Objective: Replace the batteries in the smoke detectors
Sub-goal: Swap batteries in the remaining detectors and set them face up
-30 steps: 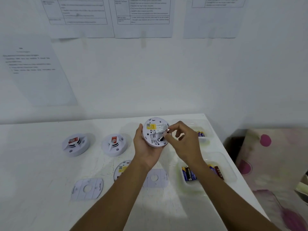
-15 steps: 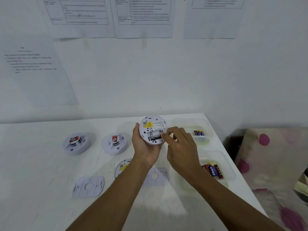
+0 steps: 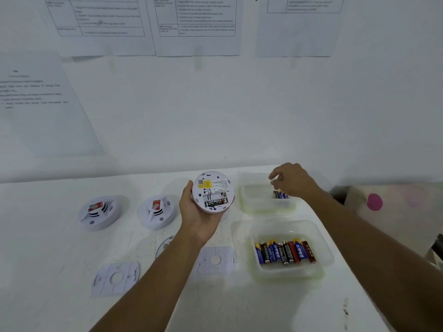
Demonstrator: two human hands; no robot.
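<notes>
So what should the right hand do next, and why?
Probably lower the right hand into the far tray and pinch one of the batteries just beneath it: the detector in the left hand shows one battery seated and an empty slot above.

Both forearms are bare to the frame edge. The left hand (image 3: pixel 199 219) and right hand (image 3: pixel 293 182) are ungloved.

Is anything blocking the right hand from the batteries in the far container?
Nothing visible. The right hand hovers over the open far container, just above the few batteries at its right end. No lid shows, and the left hand holds the smoke detector aside.
</notes>
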